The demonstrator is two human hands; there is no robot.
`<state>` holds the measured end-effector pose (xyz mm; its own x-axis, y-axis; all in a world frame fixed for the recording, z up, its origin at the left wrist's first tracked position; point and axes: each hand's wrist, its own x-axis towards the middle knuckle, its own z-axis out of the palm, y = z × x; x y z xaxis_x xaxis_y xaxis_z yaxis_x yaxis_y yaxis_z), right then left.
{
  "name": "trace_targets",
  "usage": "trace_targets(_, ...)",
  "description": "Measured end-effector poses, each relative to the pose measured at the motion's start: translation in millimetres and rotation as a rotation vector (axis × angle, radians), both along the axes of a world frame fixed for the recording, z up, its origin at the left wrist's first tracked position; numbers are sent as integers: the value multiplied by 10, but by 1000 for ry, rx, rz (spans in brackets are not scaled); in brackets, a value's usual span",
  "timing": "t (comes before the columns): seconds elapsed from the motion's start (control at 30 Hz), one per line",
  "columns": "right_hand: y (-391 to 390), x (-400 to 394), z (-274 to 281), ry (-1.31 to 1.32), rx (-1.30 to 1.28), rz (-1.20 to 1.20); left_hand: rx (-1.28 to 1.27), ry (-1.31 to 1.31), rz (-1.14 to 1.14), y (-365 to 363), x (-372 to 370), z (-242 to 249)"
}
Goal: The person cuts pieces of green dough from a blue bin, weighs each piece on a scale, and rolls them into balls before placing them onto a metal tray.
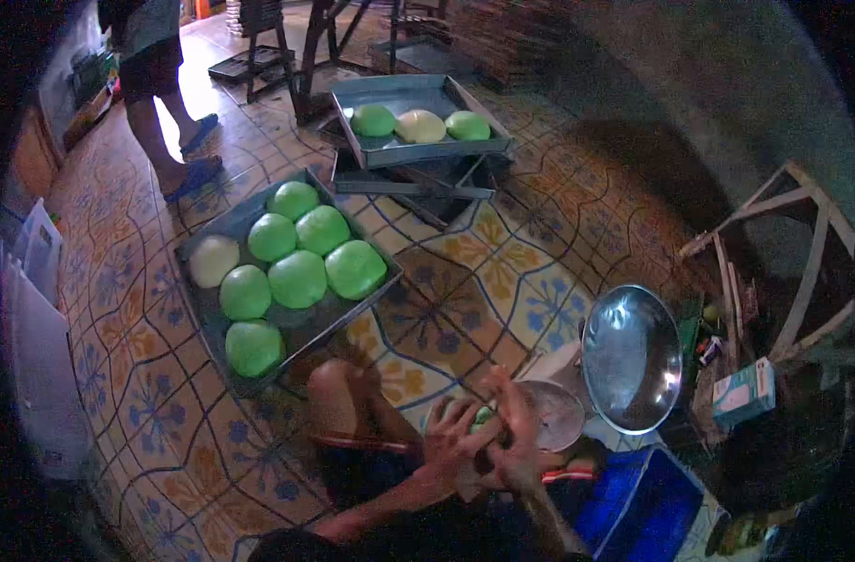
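Note:
My left hand (453,433) curls its fingers round a small piece of green dough (483,416), mostly covered by the fingers. From the other side my right hand (515,429) presses against the same piece, slightly blurred. Just beyond the right hand is a round container (557,412) with a pale surface inside. In front to the left lies a metal tray (338,323) holding several smooth green dough balls (297,279) and one whitish ball (215,261).
Farther off, a second tray (437,87) with two green balls and a pale one rests on stacked trays. At right are a shiny metal bowl (631,361), a small box (744,391), a wooden frame (811,253) and blue material (638,501). A person (151,103) stands at upper left.

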<state>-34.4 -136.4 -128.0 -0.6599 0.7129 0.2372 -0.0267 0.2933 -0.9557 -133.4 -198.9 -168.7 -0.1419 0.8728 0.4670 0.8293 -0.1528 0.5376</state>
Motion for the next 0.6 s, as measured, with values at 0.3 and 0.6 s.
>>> trace_targets(0.3,-326,-45,-983,738,-1243,-142,-177,-372,27,195,-255,118)
trace_targets(0.6,2408,-2417,922,854,-797,431,809,-1159,495,-157,-961,1563)
